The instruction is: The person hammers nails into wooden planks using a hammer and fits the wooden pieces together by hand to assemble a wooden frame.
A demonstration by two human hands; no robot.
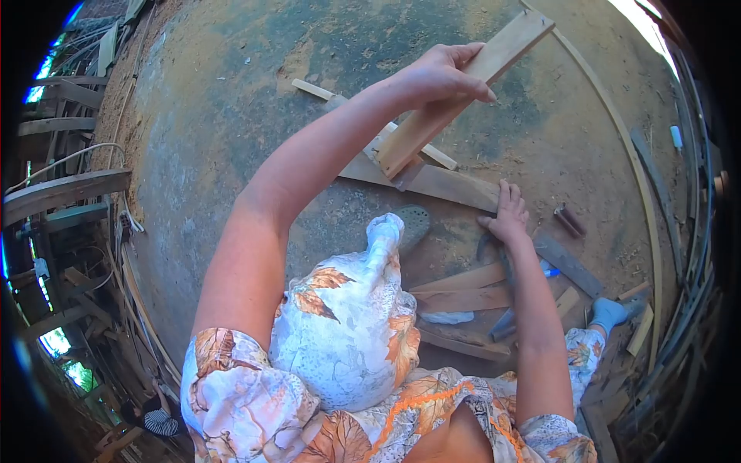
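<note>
My left hand is closed around the middle of a pale wooden board, which it holds at a slant. Small nails stick up from the board's far end. Its near end comes down over a longer plank lying on the floor; whether the two touch, I cannot tell. Beneath the held board, a thin wooden strip lies across the plank. My right hand rests at the right end of the long plank, palm down with fingers spread.
Loose boards and a clear plastic bag lie near my legs. Right of my hand is a dark brown object. A long thin batten curves along the right. Timber lines the left, with a person lower down.
</note>
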